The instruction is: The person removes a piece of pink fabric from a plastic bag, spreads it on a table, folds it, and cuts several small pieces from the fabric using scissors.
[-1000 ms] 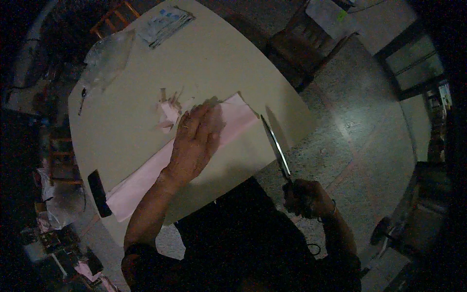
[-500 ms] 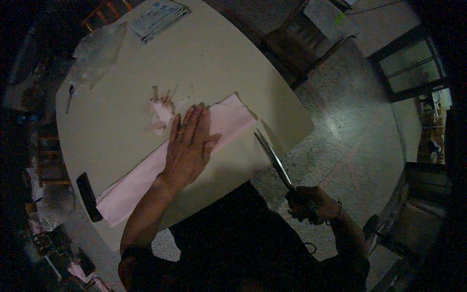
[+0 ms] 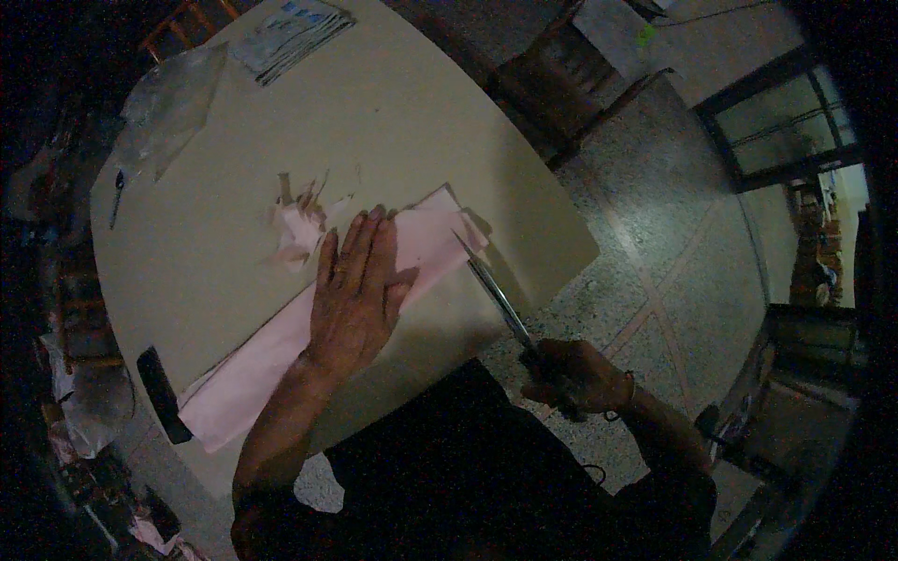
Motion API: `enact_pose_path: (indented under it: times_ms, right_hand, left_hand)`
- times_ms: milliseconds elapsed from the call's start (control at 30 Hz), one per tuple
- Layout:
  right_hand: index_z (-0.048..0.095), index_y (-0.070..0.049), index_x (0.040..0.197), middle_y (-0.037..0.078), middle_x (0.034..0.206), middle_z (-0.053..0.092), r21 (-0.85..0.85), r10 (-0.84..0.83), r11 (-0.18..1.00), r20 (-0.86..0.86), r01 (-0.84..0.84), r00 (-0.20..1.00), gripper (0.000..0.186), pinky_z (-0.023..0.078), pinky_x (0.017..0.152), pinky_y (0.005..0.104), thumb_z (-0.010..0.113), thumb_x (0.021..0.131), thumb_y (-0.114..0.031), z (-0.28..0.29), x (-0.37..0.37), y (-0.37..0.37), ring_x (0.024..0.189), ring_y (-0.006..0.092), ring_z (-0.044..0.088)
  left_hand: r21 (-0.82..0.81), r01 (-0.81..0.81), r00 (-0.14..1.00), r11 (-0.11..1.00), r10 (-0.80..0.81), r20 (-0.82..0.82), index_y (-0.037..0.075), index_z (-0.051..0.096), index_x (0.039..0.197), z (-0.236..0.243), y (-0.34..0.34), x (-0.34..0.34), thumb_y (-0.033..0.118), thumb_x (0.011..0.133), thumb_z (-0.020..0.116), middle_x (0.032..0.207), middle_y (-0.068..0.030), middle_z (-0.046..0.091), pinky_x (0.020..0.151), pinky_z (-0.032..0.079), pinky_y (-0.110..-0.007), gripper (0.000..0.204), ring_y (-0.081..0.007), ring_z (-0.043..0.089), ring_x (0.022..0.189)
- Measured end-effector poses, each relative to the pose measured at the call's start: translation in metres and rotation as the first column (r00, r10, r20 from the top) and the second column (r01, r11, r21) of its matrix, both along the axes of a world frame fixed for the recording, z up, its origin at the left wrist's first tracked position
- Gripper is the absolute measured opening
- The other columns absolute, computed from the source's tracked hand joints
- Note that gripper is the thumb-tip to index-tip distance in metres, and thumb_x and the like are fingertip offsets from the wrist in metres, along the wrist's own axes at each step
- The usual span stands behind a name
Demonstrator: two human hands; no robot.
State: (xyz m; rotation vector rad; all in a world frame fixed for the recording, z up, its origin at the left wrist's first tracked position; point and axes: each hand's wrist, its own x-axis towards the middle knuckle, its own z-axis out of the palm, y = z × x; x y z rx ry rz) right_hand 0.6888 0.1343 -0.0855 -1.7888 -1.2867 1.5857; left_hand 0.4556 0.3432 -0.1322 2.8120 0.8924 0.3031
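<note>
Left hand [image 3: 354, 297] flat on pink material [image 3: 245, 393], right hand [image 3: 582, 376] clamped around scissors [image 3: 500, 301], printed papers [image 3: 292, 42] illegible.

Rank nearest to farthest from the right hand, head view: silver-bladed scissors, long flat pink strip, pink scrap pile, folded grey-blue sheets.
1. Scissors, in right hand.
2. Strip, ahead-left.
3. Scrap pile, left, beyond strip.
4. Sheets, far upper left.

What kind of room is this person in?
Probably some sort of indoor workroom, though it's too dim to be sure. There's a big table, a long pink strip with little scraps near it, and scissors in the right hand.
</note>
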Motion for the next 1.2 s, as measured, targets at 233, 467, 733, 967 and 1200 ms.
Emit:
enact_pose_path:
  times_ms: [233, 467, 733, 967, 1200]
  right_hand:
    - [0.059, 0.001, 0.093, 0.007, 0.073, 0.058, 0.280, 0.023, 0.959, 0.045, -0.035, 0.999, 0.029, 0.045, 0.052, 0.0318, 0.074, 0.083, -0.022, -0.013, 0.004, 0.011, 0.061, 0.0131, 0.055]
    - [0.056, -0.003, 0.089, 0.001, 0.066, 0.053, 0.026, -0.018, 1.000, -0.001, 0.018, 1.000, 0.022, 0.037, 0.040, 0.0264, 0.069, 0.088, -0.021, 0.002, 0.002, 0.020, 0.046, 0.0073, 0.048]
    - [0.056, -0.003, 0.085, 0.000, 0.062, 0.053, 0.230, 0.029, 0.971, 0.149, -0.063, 0.988, 0.024, 0.038, 0.042, 0.0271, 0.068, 0.089, -0.024, -0.004, 0.002, 0.016, 0.046, 0.0076, 0.049]
    - [0.059, -0.003, 0.088, 0.001, 0.064, 0.058, 0.308, 0.068, 0.943, 0.192, -0.126, 0.979, 0.023, 0.042, 0.043, 0.0266, 0.067, 0.089, -0.024, -0.004, 0.002, 0.014, 0.049, 0.0083, 0.054]
    - [0.058, -0.004, 0.086, 0.001, 0.066, 0.059, -0.101, -0.047, 0.994, -0.113, 0.036, 0.992, 0.020, 0.042, 0.044, 0.0272, 0.069, 0.088, -0.021, 0.004, 0.004, 0.023, 0.051, 0.0080, 0.054]
  left_hand:
    - [-0.014, -0.022, 1.000, 1.000, 0.022, -0.012, 0.000, 0.025, 0.146, -0.004, -0.001, -0.001, 0.029, 0.094, 0.048, 0.150, -0.0191, 0.028, 0.114, 0.015, -0.054, 0.064, -0.0326, 0.026, 0.141]
    - [-0.005, -0.024, 1.000, 1.000, 0.024, -0.012, -0.001, 0.026, 0.146, -0.002, 0.000, -0.001, 0.029, 0.093, 0.050, 0.150, -0.0198, 0.029, 0.114, 0.016, -0.054, 0.066, -0.0325, 0.027, 0.140]
    - [-0.004, -0.020, 0.999, 1.000, 0.020, -0.032, -0.002, 0.027, 0.145, 0.000, 0.000, 0.000, 0.031, 0.098, 0.041, 0.151, -0.0192, 0.027, 0.115, 0.015, -0.052, 0.059, -0.0333, 0.025, 0.141]
    - [-0.020, -0.030, 1.000, 0.999, 0.030, -0.006, -0.002, 0.026, 0.145, -0.003, 0.000, -0.002, 0.028, 0.094, 0.047, 0.150, -0.0200, 0.028, 0.115, 0.014, -0.053, 0.063, -0.0330, 0.025, 0.141]
    - [-0.008, -0.019, 1.000, 1.000, 0.019, -0.002, -0.002, 0.027, 0.145, -0.004, 0.001, -0.001, 0.029, 0.092, 0.051, 0.151, -0.0192, 0.028, 0.115, 0.015, -0.053, 0.066, -0.0324, 0.026, 0.141]
